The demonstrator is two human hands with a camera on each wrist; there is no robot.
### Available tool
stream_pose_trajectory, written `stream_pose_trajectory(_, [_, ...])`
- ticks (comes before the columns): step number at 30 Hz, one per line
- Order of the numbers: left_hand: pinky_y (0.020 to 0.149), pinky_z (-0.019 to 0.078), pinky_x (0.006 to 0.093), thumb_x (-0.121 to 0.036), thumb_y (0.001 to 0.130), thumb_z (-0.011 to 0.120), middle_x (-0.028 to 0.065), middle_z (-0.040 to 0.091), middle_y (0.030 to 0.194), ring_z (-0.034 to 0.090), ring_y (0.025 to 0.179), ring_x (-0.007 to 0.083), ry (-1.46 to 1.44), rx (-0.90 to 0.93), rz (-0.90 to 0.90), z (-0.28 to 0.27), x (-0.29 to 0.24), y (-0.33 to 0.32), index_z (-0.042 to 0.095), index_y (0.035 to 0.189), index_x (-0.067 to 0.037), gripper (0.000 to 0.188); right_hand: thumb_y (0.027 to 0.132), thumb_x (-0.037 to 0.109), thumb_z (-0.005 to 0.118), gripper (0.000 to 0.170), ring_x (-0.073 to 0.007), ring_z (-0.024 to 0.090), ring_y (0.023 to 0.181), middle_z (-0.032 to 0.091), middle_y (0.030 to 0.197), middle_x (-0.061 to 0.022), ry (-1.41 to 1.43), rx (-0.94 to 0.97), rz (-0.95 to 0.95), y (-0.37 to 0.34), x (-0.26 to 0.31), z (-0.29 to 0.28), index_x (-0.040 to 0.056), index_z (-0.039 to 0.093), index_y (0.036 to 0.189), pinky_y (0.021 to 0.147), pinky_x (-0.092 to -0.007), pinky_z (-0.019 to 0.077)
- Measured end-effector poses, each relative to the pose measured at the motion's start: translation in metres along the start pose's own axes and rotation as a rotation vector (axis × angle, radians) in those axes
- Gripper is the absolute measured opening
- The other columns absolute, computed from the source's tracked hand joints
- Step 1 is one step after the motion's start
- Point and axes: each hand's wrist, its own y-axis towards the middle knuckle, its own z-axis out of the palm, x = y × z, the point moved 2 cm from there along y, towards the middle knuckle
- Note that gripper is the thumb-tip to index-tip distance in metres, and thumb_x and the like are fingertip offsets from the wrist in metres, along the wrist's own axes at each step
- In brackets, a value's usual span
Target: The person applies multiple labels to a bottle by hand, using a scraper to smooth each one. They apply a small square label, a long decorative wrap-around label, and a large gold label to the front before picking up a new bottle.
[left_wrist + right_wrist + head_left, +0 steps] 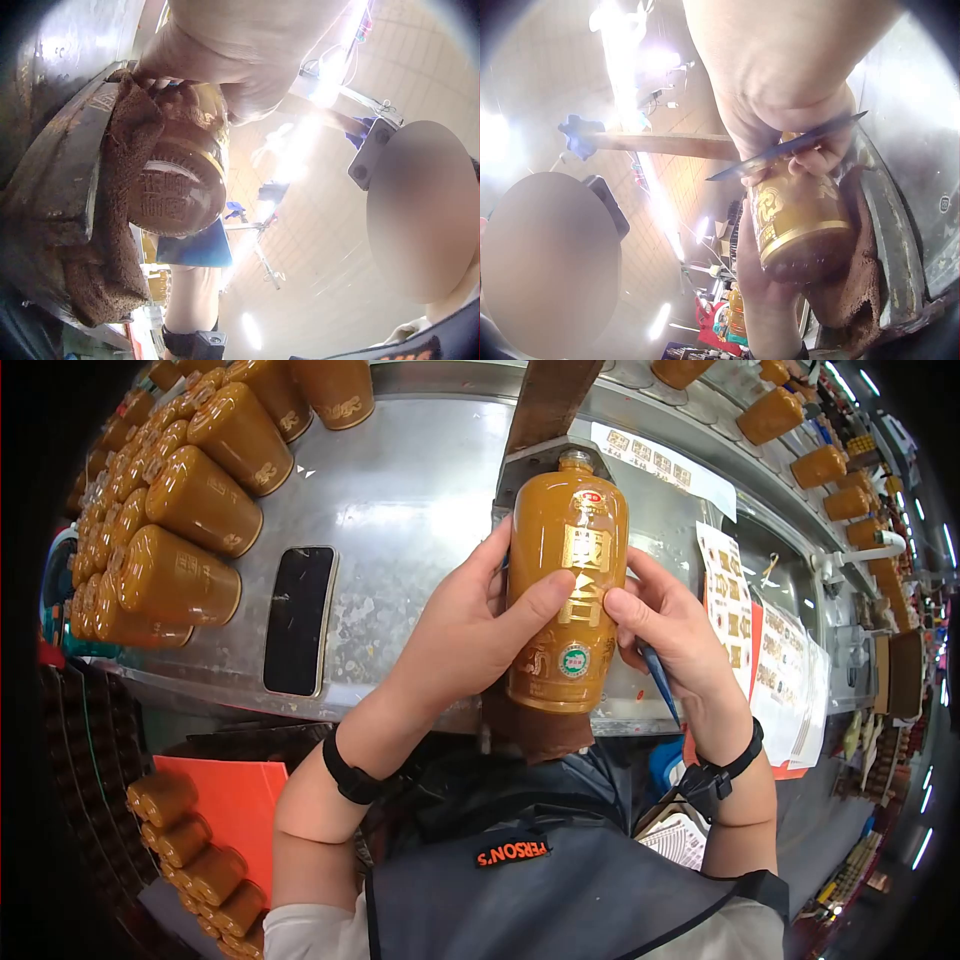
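An amber bottle [590, 560] with gold decoration lies over a brown cloth [540, 732], its neck pointing away from me. My left hand [465, 625] grips its left side, the thumb across the front by the gold label. On the other side my right hand [675, 625] presses its thumb tip to the label's edge. That hand also holds a thin blue flat blade [660, 685] in its curled fingers; the right wrist view shows the blade [787, 150] crossing in front of the bottle [799, 225]. In the left wrist view, the bottle's base [176, 195] faces the camera.
A black phone [300, 620] lies on the metal table [385, 510]. Rows of amber bottles [185, 575] are stacked at the left, with more on the right shelf. Label sheets [728, 595] lie right of the bottle. An upright post [548, 405] stands beyond its neck.
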Motion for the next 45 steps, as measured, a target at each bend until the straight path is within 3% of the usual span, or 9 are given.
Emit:
stream_pose_trajectory(7, [0.097,0.0487,0.0289,-0.016,0.098,0.063,0.0151,0.057,0.131,0.058,0.116,0.0160,-0.038,0.008,0.003,0.001,0.000,-0.001,0.031,0.147,0.006,0.063,0.089,0.027,0.076,0.076,-0.0009,0.053,0.072,0.068,0.100,-0.0019,0.028,0.002,-0.027,0.000,-0.003,-0.001,0.0010,0.037,0.148,0.056,-0.0162,0.0387])
stream_pose_trajectory(13, [0.103,0.0448,0.0325,-0.020,0.096,0.066,0.0221,0.049,0.139,0.053,0.125,0.0223,0.029,-0.021,-0.036,-0.006,-0.007,0.005,0.019,0.150,0.012,0.079,0.089,0.031,0.076,0.076,-0.0022,0.053,0.069,0.068,0.106,-0.0046,0.018,-0.001,-0.022,0.002,0.007,-0.011,0.0013,0.037,0.147,0.057,-0.0163,0.0397])
stream_pose_trajectory(18, [0.107,0.0420,0.0344,-0.023,0.094,0.069,0.0262,0.046,0.141,0.049,0.131,0.0260,0.028,-0.028,-0.104,-0.002,-0.016,0.022,0.013,0.150,0.014,0.088,0.088,0.030,0.077,0.081,-0.0096,0.059,0.097,0.066,0.114,-0.0109,-0.093,-0.006,-0.085,0.014,0.027,-0.016,-0.0051,0.035,0.147,0.077,-0.0232,0.0463])
stream_pose_trajectory(22, [0.107,0.0419,0.0344,-0.023,0.093,0.071,0.0265,0.046,0.141,0.049,0.131,0.0265,0.106,-0.017,-0.080,-0.003,-0.013,0.025,0.013,0.150,0.014,0.089,0.086,0.029,0.079,0.084,-0.0084,0.058,0.091,0.066,0.112,-0.0112,-0.081,-0.027,-0.128,0.016,0.030,-0.008,-0.0059,0.034,0.147,0.075,-0.0226,0.0462])
stream_pose_trajectory(27, [0.107,0.0421,0.0347,-0.021,0.093,0.070,0.0267,0.045,0.142,0.048,0.131,0.0268,0.132,-0.024,-0.067,-0.002,-0.014,0.024,0.013,0.150,0.014,0.088,0.083,0.030,0.082,0.087,-0.0040,0.050,0.075,0.062,0.098,-0.0047,-0.230,-0.013,-0.209,0.027,0.019,-0.014,-0.0081,0.037,0.145,0.066,-0.0195,0.0427])
stream_pose_trajectory(37, [0.106,0.0425,0.0336,-0.016,0.095,0.066,0.0234,0.045,0.144,0.050,0.130,0.0238,0.191,-0.061,-0.068,0.004,-0.017,0.022,0.014,0.150,0.012,0.080,0.083,0.030,0.082,0.084,-0.0038,0.047,0.072,0.059,0.092,-0.0014,-0.182,-0.013,-0.193,0.029,0.011,-0.019,-0.0080,0.039,0.144,0.066,-0.0193,0.0420])
stream_pose_trajectory(45, [0.106,0.0433,0.0339,-0.015,0.095,0.068,0.0227,0.047,0.142,0.051,0.129,0.0233,0.185,-0.071,-0.051,0.003,-0.014,0.023,0.015,0.151,0.011,0.081,0.082,0.026,0.082,0.084,-0.0050,0.047,0.072,0.061,0.116,-0.0087,-0.169,-0.023,-0.191,0.025,0.018,-0.013,-0.0074,0.038,0.145,0.069,-0.0206,0.0447])
